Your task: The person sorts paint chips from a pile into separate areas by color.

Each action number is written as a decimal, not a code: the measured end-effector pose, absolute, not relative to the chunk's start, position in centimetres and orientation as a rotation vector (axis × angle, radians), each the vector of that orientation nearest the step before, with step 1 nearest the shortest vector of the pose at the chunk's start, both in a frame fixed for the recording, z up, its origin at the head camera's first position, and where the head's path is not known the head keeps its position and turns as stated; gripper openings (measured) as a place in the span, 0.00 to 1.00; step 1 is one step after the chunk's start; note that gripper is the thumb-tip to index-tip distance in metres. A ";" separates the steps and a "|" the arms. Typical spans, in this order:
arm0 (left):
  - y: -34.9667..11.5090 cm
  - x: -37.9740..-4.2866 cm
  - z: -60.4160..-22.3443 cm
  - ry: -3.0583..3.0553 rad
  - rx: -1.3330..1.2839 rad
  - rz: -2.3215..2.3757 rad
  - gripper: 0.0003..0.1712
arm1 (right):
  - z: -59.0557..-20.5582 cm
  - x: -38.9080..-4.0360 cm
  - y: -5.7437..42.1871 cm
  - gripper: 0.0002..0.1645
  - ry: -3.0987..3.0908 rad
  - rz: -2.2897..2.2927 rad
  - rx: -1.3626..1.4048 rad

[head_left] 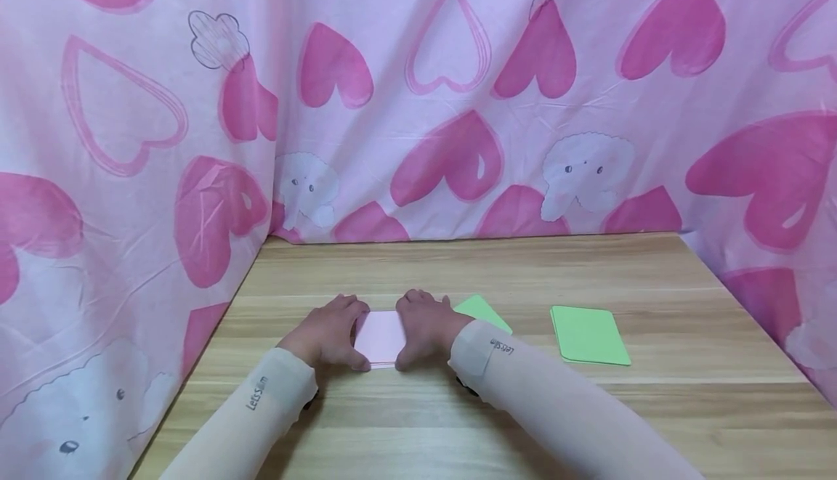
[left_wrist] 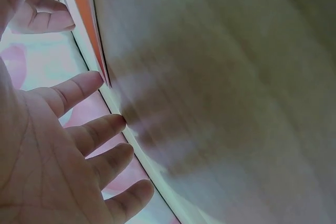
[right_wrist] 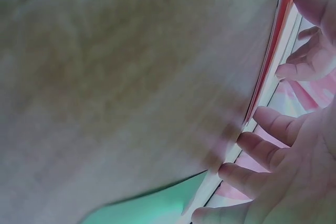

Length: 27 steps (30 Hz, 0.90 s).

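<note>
A small stack of square cards with a pink top (head_left: pixel 379 338) lies on the wooden table between both hands. My left hand (head_left: pixel 329 331) holds its left side, thumb by the near corner and fingers by the far corner. On the opposite side, my right hand (head_left: pixel 426 326) holds the stack the same way. Both wrist views show the orange-red edge of the stack (right_wrist: pixel 271 59), thin and low over the wood. The other fingers of the left hand (left_wrist: pixel 58 150) are spread, their tips at the table surface.
Just right of the right hand lies a green card (head_left: pixel 484 311), turned at an angle and partly covered by the hand and sleeve. Farther right is a small stack of green cards (head_left: pixel 591 336). Pink heart-printed cloth (head_left: pixel 418 139) hangs behind and beside the wooden table (head_left: pixel 458 269).
</note>
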<state>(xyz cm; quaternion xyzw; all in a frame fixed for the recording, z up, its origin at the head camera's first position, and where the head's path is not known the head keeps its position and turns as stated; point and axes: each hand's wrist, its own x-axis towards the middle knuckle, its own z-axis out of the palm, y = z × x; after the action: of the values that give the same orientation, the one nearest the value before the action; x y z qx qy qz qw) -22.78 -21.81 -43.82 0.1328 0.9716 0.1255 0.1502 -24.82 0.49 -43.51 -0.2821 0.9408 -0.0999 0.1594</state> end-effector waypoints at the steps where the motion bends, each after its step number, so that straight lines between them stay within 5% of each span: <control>1: -21.8 -22.8 -43.9 2.789 0.374 0.356 0.55 | -43.5 -24.8 0.5 0.54 2.689 -0.283 -0.807; 14: -20.7 -23.5 -43.8 2.822 0.443 0.285 0.58 | -43.4 -25.6 2.7 0.57 2.697 -0.323 -0.776; 19: -19.6 -23.8 -43.7 2.824 0.490 0.330 0.59 | -42.6 -26.0 4.8 0.64 2.698 -0.383 -0.722; 27: -15.7 -24.1 -42.9 2.812 0.591 0.335 0.59 | -42.3 -27.2 10.1 0.62 2.696 -0.436 -0.621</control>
<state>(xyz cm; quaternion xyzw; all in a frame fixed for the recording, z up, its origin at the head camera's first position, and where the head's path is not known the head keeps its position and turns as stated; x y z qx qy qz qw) -24.13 -15.70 -42.89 0.2026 0.9646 0.1148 0.1240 -27.15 10.07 -42.25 -0.2185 0.9486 -0.1534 0.1698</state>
